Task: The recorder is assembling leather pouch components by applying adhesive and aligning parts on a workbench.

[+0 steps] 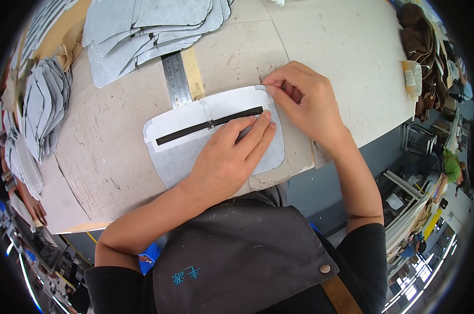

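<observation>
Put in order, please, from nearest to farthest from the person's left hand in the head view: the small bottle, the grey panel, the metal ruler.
Nearest to the left hand first:
1. Grey panel: directly under the hand, touching it.
2. Metal ruler: ahead and to the left, beyond the panel.
3. Small bottle: far right, near the table's edge.

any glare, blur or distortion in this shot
Head view: fisheye bending grows toward the dark rim; strip lights look blown out near the lower left edge; the left hand, right hand and panel look fairly sharp, without strong glare.
</observation>
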### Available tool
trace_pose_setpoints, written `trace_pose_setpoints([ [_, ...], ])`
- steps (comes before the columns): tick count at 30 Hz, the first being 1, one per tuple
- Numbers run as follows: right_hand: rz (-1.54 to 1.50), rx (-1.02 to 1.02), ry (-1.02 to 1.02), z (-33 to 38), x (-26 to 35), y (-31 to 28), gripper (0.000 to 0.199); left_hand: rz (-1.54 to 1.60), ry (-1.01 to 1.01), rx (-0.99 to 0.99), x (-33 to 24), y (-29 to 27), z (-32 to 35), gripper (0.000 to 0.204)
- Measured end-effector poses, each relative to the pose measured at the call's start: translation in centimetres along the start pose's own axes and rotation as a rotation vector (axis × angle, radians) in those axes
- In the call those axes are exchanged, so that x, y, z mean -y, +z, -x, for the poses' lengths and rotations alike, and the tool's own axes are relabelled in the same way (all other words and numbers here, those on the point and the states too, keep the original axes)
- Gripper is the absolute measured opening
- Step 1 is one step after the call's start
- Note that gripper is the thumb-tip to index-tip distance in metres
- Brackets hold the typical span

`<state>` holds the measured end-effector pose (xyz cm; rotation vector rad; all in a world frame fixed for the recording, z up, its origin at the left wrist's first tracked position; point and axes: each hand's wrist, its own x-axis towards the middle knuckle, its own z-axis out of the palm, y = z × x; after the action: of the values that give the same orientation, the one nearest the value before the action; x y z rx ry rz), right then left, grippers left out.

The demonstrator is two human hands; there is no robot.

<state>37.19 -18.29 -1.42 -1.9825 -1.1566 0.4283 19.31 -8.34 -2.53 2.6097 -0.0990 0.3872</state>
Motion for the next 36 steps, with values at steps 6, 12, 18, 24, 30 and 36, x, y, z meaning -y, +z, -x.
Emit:
trace_pose_setpoints([
  [6,-0.013,0.124,-0.019,0.8,0.8,-1.0,0.014,-0.009,0.005,-0.032,0.2,0.4,0.1,0.048],
  [12,0.034,0.119,-0.021,0.7,0.6,-0.7,0.009,-0.002,-0.002,-0.035,0.2,0.4,0.0,0.048],
  [18,0.192,0.165,0.01,0.4,1.5,-0.9,0.004,-0.001,-0.013,-0.04,0.0,0.4,-0.1,0.048],
  [24,0.265,0.154,-0.007,0.6,1.8,-0.6,0.003,-0.014,-0.019,-0.042,0.0,0.4,0.0,0.048],
  [30,0.178,0.072,-0.039,0.5,1.9,0.0,0.007,0.005,-0.013,-0.047,0.0,0.5,0.1,0.047],
  [36,-0.037,0.095,0.03,-0.1,1.0,0.3,0.007,-0.002,-0.003,-0.022,-0.1,0.1,0.1,0.045],
])
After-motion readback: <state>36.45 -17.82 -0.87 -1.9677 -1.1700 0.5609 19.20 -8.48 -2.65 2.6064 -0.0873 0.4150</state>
